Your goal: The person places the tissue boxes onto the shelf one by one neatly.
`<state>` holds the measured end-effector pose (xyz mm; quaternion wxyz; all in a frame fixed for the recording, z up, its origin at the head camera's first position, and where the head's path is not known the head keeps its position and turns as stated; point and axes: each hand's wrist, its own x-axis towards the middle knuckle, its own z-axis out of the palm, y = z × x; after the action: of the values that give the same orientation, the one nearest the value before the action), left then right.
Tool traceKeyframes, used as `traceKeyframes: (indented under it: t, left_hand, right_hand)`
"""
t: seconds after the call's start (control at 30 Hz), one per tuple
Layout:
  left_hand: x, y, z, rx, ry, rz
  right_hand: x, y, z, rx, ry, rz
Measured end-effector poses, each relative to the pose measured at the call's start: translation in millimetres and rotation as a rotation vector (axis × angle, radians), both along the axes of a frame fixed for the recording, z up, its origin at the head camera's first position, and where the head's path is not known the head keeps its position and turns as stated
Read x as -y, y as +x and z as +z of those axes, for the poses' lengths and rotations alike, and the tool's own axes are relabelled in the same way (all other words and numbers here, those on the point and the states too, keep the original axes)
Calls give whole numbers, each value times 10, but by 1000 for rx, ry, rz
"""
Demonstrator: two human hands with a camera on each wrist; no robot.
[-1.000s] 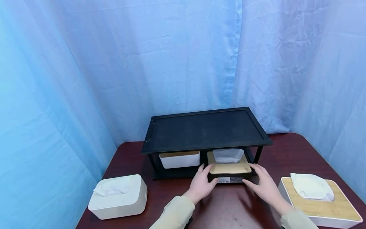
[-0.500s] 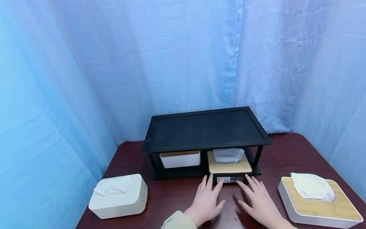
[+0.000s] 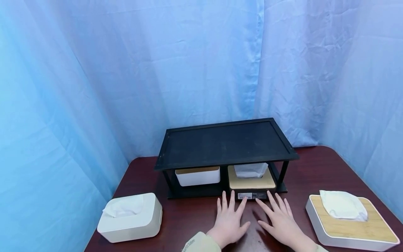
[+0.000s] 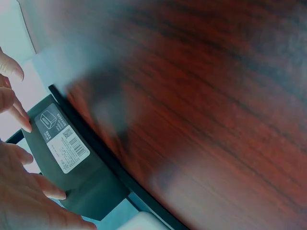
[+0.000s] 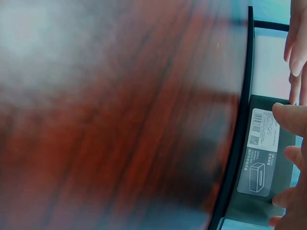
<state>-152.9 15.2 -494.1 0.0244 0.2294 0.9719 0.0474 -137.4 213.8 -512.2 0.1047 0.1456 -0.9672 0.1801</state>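
Note:
A black tissue box with a light wooden lid [image 3: 252,182] and a tissue sticking up sits on the lower level of a black two-tier rack [image 3: 220,143], toward its right end. My left hand [image 3: 228,222] lies in front of the box's left side, fingers straight and spread, fingertips right at its front face. My right hand [image 3: 280,222] mirrors it at the right side, fingers also spread. In the left wrist view, the box's labelled front [image 4: 67,143] faces the camera with fingertips at it. The right wrist view shows the same label [image 5: 259,151] beside the fingers.
Left of the black box, a white box with a wooden top [image 3: 198,176] shares the lower level. A white tissue box [image 3: 132,224] stands at the table's left. At the right is a white tissue box with a wooden lid [image 3: 355,227]. Blue curtains [image 3: 201,70] surround the table.
Both hands have let go of the black tissue box's sides and drawn back toward the front, their fingers straightening and spreading at its front face. The box has barely moved.

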Motion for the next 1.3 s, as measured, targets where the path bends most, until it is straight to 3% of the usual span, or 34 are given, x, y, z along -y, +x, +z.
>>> traceKeyframes:
  t: [0.23, 0.53, 0.93, 1.3]
  left_hand:
    - [-43, -134, -87, -47, -30, 46]
    - [-86, -294, -62, -103, -143, 91]
    - [-135, -474, -130, -100, -129, 138]
    - [-137, -519, -127, -89, -117, 151]
  right_hand:
    - [2, -128, -11, 19, -3, 3]
    - [-22, -335, -30, -3, 24, 3]
    - [-2, -489, -16, -31, 47, -4]
    - [5, -567, -47, -20, 63, -16]
